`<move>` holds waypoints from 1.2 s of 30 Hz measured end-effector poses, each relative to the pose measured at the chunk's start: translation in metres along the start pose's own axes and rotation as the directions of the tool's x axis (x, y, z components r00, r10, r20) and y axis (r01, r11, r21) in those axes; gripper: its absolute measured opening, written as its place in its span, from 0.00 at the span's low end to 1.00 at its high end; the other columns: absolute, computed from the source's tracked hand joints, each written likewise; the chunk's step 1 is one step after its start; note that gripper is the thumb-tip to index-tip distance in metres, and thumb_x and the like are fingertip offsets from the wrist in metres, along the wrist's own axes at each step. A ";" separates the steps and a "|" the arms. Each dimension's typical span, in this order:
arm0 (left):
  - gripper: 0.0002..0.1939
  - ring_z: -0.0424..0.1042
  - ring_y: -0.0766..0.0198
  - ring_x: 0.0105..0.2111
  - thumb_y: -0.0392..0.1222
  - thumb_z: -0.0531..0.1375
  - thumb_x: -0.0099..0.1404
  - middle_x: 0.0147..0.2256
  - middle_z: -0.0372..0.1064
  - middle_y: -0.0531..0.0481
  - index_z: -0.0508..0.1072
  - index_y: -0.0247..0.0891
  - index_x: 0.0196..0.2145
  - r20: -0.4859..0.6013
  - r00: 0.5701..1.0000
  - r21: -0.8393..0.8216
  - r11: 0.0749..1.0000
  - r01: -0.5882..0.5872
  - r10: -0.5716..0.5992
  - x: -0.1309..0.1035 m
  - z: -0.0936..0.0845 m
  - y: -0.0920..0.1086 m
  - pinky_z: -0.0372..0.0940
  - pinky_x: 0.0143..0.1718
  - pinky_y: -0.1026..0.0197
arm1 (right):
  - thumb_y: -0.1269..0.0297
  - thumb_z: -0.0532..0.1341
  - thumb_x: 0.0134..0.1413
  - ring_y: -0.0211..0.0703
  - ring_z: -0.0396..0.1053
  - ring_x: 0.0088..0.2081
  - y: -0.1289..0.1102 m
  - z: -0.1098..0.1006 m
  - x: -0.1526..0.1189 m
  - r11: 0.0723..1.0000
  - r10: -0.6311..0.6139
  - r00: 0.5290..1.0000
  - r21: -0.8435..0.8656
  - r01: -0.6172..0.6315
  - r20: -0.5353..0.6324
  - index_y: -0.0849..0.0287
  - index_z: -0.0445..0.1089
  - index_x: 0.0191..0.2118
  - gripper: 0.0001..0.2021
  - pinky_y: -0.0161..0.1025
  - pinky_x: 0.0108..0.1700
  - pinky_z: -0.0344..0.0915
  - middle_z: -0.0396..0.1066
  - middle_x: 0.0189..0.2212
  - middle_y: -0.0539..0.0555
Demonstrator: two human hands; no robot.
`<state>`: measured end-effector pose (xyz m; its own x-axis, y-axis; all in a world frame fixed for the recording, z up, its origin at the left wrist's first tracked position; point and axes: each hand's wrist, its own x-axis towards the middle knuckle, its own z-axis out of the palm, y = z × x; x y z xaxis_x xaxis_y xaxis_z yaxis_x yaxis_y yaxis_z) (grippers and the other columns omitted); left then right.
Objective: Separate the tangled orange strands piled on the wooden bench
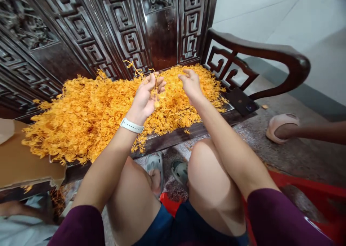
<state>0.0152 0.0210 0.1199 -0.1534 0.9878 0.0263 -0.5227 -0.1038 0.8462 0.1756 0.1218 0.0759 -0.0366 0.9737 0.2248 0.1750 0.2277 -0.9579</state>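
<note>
A wide heap of orange-yellow branched plastic sprigs (89, 112) covers the seat of a dark wooden bench. Over the heap, my left hand (147, 94) is turned palm up, its thumb and curled fingers holding one thin sprig (139, 73) whose ends stick out above and hang below the fingers. My right hand (191, 84) is a short way to the right, also above the heap. Its thumb and fingertips come together in a pinch; whether a small piece is between them I cannot make out. A pale watch band is on my left wrist.
The bench has a carved back (162, 33) and a curved armrest (270, 51). A dark phone (242, 101) lies at the seat's right end. Cardboard (32, 163) is at the left. Another person's foot in a pink slipper (282, 128) is at right, and another person's arm is lower left.
</note>
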 end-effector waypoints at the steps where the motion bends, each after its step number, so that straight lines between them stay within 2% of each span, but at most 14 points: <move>1: 0.13 0.83 0.57 0.48 0.49 0.69 0.74 0.41 0.83 0.48 0.78 0.46 0.53 -0.027 1.000 -0.020 1.000 -0.005 0.005 0.006 -0.006 -0.001 0.73 0.51 0.59 | 0.49 0.59 0.71 0.50 0.71 0.50 -0.012 0.002 -0.008 1.000 -0.023 0.999 0.016 0.022 0.049 0.55 0.69 0.47 0.14 0.46 0.50 0.71 0.72 0.49 0.60; 6: 0.15 0.82 0.58 0.49 0.44 0.65 0.76 0.42 0.83 0.48 0.76 0.48 0.59 -0.086 0.996 -0.092 0.995 -0.040 0.032 0.017 -0.015 0.004 0.72 0.51 0.59 | 0.39 0.60 0.70 0.41 0.64 0.32 -0.055 0.006 -0.047 0.980 -0.196 0.837 0.077 0.183 0.512 0.56 0.67 0.32 0.25 0.40 0.37 0.62 0.68 0.29 0.52; 12: 0.21 0.71 0.70 0.26 0.23 0.53 0.74 0.27 0.71 0.56 0.77 0.43 0.53 -0.095 0.995 -0.188 0.982 0.017 -0.035 0.019 -0.007 0.014 0.68 0.33 0.68 | 0.60 0.58 0.75 0.38 0.55 0.30 -0.090 0.010 -0.084 0.882 -0.390 0.697 0.025 0.472 0.602 0.56 0.59 0.29 0.19 0.40 0.37 0.52 0.57 0.25 0.46; 14: 0.22 0.67 0.72 0.22 0.19 0.51 0.72 0.24 0.66 0.58 0.77 0.42 0.47 -0.123 0.992 -0.217 0.976 0.002 -0.029 0.025 -0.012 0.017 0.64 0.29 0.70 | 0.63 0.58 0.76 0.36 0.58 0.30 -0.107 0.010 -0.107 0.867 -0.437 0.479 0.216 0.449 0.761 0.57 0.63 0.31 0.17 0.38 0.37 0.54 0.61 0.26 0.47; 16: 0.19 0.65 0.74 0.21 0.20 0.52 0.74 0.24 0.65 0.59 0.75 0.42 0.41 -0.199 0.979 -0.222 0.975 -0.002 -0.043 0.032 -0.022 0.019 0.62 0.26 0.70 | 0.64 0.58 0.76 0.36 0.64 0.32 -0.118 0.011 -0.129 0.859 -0.450 0.026 0.425 0.284 0.893 0.59 0.67 0.33 0.15 0.36 0.38 0.59 0.68 0.28 0.48; 17: 0.17 0.66 0.74 0.22 0.22 0.53 0.76 0.24 0.66 0.58 0.75 0.41 0.39 -0.239 0.969 -0.212 0.977 0.011 -0.063 0.035 -0.028 0.019 0.61 0.26 0.71 | 0.64 0.59 0.76 0.35 0.67 0.33 -0.121 0.011 -0.136 0.868 -0.433 -0.145 0.455 0.201 0.890 0.59 0.69 0.34 0.14 0.35 0.39 0.61 0.71 0.30 0.49; 18: 0.15 0.68 0.74 0.23 0.25 0.55 0.77 0.26 0.69 0.57 0.74 0.40 0.37 -0.267 0.960 -0.193 0.981 0.031 -0.083 0.037 -0.034 0.020 0.62 0.26 0.71 | 0.64 0.60 0.75 0.36 0.69 0.34 -0.122 0.011 -0.140 0.883 -0.414 -0.221 0.449 0.139 0.883 0.60 0.71 0.35 0.13 0.35 0.39 0.63 0.73 0.32 0.51; 19: 0.13 0.70 0.74 0.25 0.28 0.57 0.78 0.28 0.73 0.55 0.74 0.39 0.36 -0.284 0.955 -0.169 0.985 0.043 -0.090 0.038 -0.039 0.020 0.63 0.27 0.71 | 0.63 0.61 0.74 0.36 0.70 0.35 -0.121 0.012 -0.140 0.898 -0.410 -0.188 0.431 0.088 0.893 0.60 0.72 0.36 0.11 0.35 0.40 0.64 0.75 0.32 0.51; 20: 0.11 0.73 0.73 0.28 0.31 0.59 0.79 0.32 0.76 0.53 0.75 0.38 0.36 -0.283 0.956 -0.145 0.989 0.039 -0.079 0.039 -0.043 0.020 0.65 0.30 0.71 | 0.62 0.63 0.73 0.36 0.70 0.34 -0.119 0.012 -0.135 0.903 -0.429 -0.036 0.430 0.015 0.903 0.60 0.73 0.37 0.10 0.36 0.40 0.65 0.75 0.33 0.51; 23: 0.06 0.80 0.68 0.42 0.34 0.61 0.78 0.41 0.81 0.48 0.79 0.37 0.42 -0.246 0.969 -0.092 0.996 -0.022 -0.002 0.036 -0.046 0.020 0.70 0.38 0.70 | 0.55 0.70 0.66 0.35 0.68 0.31 -0.108 0.010 -0.106 0.781 -0.291 0.635 0.561 -0.274 0.715 0.57 0.74 0.39 0.12 0.35 0.37 0.67 0.74 0.32 0.49; 25: 0.05 0.81 0.64 0.49 0.35 0.63 0.77 0.45 0.83 0.46 0.79 0.38 0.48 -0.223 0.975 -0.072 0.997 -0.040 0.023 0.033 -0.043 0.020 0.71 0.41 0.68 | 0.51 0.71 0.63 0.34 0.63 0.28 -0.100 0.008 -0.086 0.688 -0.050 0.840 0.629 -0.363 0.540 0.56 0.72 0.38 0.15 0.35 0.33 0.65 0.70 0.30 0.48; 29: 0.12 0.82 0.60 0.54 0.36 0.67 0.75 0.49 0.84 0.44 0.77 0.40 0.54 -0.207 0.978 -0.049 0.999 -0.024 0.013 0.027 -0.033 0.017 0.72 0.43 0.68 | 0.49 0.72 0.60 0.36 0.57 0.26 -0.077 0.007 -0.067 0.810 0.138 0.901 0.477 -0.342 0.411 0.55 0.68 0.35 0.18 0.38 0.29 0.58 0.65 0.28 0.48; 32: 0.16 0.81 0.59 0.55 0.36 0.69 0.72 0.50 0.83 0.43 0.77 0.41 0.56 -0.206 0.979 -0.040 0.999 -0.013 0.005 0.021 -0.020 0.010 0.73 0.48 0.65 | 0.52 0.74 0.58 0.38 0.58 0.29 -0.057 0.010 -0.062 0.963 -0.047 0.948 0.265 -0.041 0.315 0.55 0.68 0.38 0.17 0.39 0.31 0.55 0.65 0.28 0.48; 36: 0.16 0.82 0.62 0.48 0.33 0.70 0.71 0.45 0.82 0.47 0.77 0.42 0.54 -0.219 0.976 -0.033 0.999 -0.011 0.003 0.013 -0.002 0.003 0.73 0.49 0.62 | 0.61 0.72 0.59 0.41 0.58 0.32 -0.047 0.013 -0.057 0.926 -0.377 0.863 0.101 0.365 0.338 0.55 0.68 0.35 0.12 0.41 0.37 0.55 0.63 0.27 0.47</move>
<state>0.0104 0.0336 0.1218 -0.3355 0.9379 -0.0883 -0.5482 -0.1181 0.8280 0.1567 0.0560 0.1058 -0.4298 0.7555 0.4945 0.0495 0.5666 -0.8225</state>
